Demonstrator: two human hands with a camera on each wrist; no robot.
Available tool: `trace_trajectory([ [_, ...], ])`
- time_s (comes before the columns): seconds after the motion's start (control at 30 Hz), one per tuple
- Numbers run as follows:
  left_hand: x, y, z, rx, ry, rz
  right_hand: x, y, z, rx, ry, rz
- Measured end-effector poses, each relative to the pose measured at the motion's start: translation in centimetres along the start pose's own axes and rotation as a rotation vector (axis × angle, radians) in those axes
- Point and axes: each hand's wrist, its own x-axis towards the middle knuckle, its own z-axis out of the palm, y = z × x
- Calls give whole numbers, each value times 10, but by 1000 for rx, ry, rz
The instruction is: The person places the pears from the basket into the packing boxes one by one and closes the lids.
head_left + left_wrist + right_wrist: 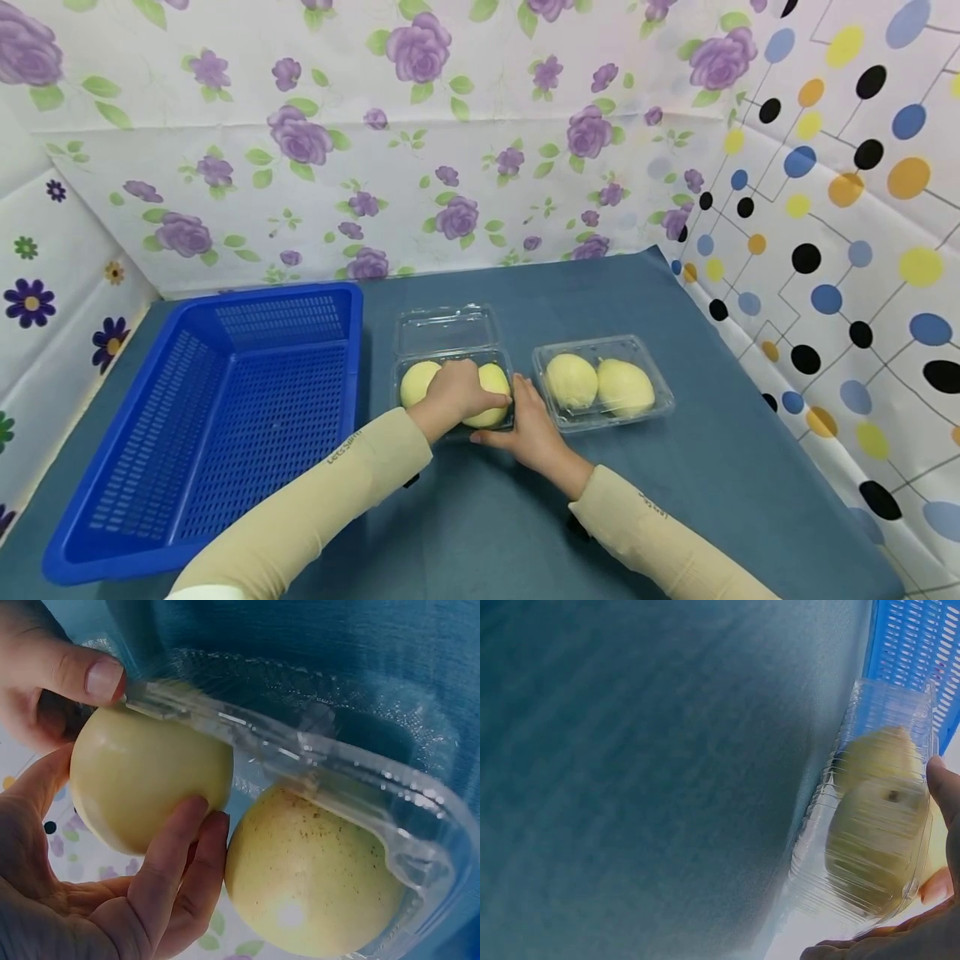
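A clear plastic clamshell box (889,694) stands on the table with its lid (447,335) folded back. Two pale yellow-green pears are in it. My left hand (456,392) reaches over the box and grips the right pear (150,776), fingers against one side. The left pear (315,881), speckled brown, sits beside it, close to my fingertips. My right hand (538,432) holds the box by its near right corner, thumb (103,679) at the rim and fingers along the right wall.
To the right, a second clamshell box (600,423) holds two more pears (624,387). A big blue plastic basket (354,333) stands at the left. Patterned cloth walls (360,150) enclose the back and sides of the dark blue-green table (465,533).
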Motion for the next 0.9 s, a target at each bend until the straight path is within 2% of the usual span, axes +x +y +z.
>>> trace_trajectory([
  [0.47,-1,1,8,45,36,46,1,2,0,-1,12,-6],
  [0.7,1,-1,6,32,-15,32,2,3,3,-12,9,-1],
  [0.9,2,-4,-3,-43,-70,2,1,1,2,-27,-2,-7],
])
